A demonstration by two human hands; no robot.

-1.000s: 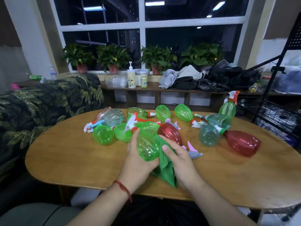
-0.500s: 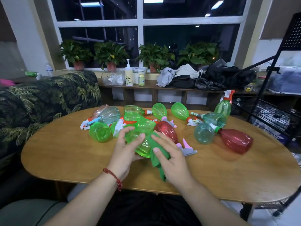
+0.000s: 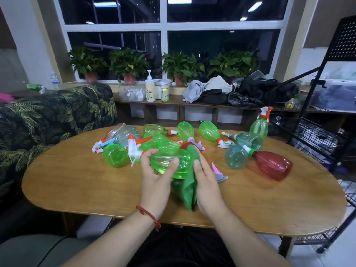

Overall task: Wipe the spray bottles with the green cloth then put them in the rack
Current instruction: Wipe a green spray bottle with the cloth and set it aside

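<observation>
A clear green spray bottle (image 3: pixel 169 162) lies sideways above the wooden table (image 3: pixel 77 182), a green cloth (image 3: pixel 187 189) draped over its right end. Behind it, green, teal and red bottles (image 3: pixel 209 130) lie toppled; one green bottle (image 3: pixel 260 126) stands upright beside the black wire rack (image 3: pixel 316 135).

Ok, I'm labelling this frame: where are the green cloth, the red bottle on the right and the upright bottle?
green cloth (image 3: pixel 189 188), head view, hanging fold.
red bottle (image 3: pixel 273 165), head view, middle of body.
upright bottle (image 3: pixel 259 128), head view, green body.

Oval wooden table (image 3: pixel 77 185) is cluttered with tipped-over spray bottles (image 3: pixel 115 155), mostly green, one red bottle (image 3: pixel 272 165) included.
</observation>
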